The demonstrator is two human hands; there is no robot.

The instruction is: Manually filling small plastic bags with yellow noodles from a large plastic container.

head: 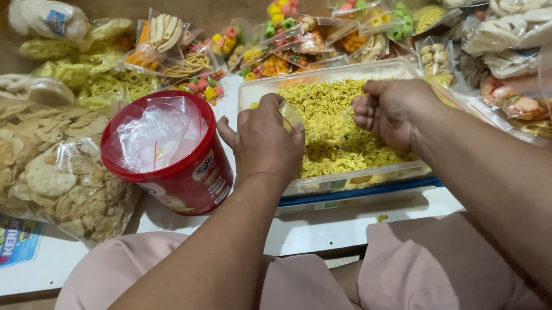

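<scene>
Two hands, left hand [263, 140] and right hand [388, 110], fingers pinching one small clear bag [293, 117] over one noodle tub [354, 179].

A small clear plastic bag [291, 116] sits pinched between the two hands over the clear rectangular tub [354, 179] of yellow noodle snack at the middle of the desk. Left of the tub stands a round red bucket [191, 176] with a white and yellow label on its side and crumpled clear bags inside. At the left edge lie large clear bags of pale round crackers [54, 181]. Along the far edge small clear packets of coloured ring snacks [281, 33] and yellow curly snacks [92, 77] lie heaped. Bags of white crackers [516, 12] fill the far right corner. A blue and yellow printed label [7, 241] lies flat at the near left corner.
</scene>
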